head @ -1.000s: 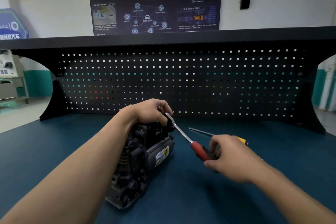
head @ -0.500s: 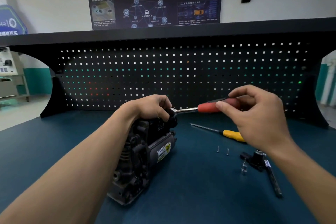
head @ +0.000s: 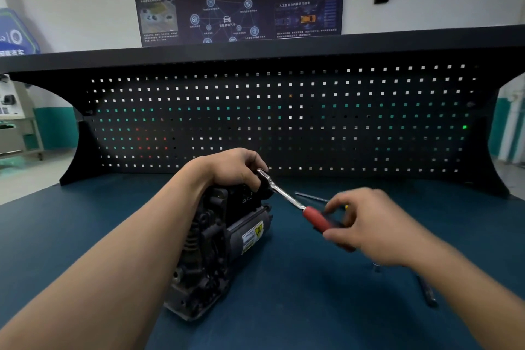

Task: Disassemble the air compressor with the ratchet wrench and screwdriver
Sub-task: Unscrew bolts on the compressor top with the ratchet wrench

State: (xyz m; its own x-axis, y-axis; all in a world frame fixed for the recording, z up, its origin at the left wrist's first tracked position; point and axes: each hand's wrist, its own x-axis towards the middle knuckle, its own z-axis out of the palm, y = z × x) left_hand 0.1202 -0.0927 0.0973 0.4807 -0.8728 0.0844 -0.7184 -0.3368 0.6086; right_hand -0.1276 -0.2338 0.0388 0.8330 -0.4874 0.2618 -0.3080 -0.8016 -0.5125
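The black air compressor (head: 218,241) lies on the blue workbench (head: 284,307), with a yellow warning label on its cylinder. My left hand (head: 230,167) curls over its far top end, next to the head of the ratchet wrench (head: 287,197). The wrench's steel shank slants down to the right into a red handle, which my right hand (head: 369,224) grips; that hand is motion-blurred. The screwdriver (head: 311,196) lies behind it, its shaft showing and its yellow handle mostly hidden by my right hand.
A black pegboard back panel (head: 284,122) stands along the far edge of the bench. A dark tool (head: 426,290) lies on the bench at the right, partly hidden under my right forearm. A poster hangs on the wall above.
My right hand has swung the wrench handle from up and level at the back down toward me again, as it was a second ago. My left hand stays on the compressor's top.
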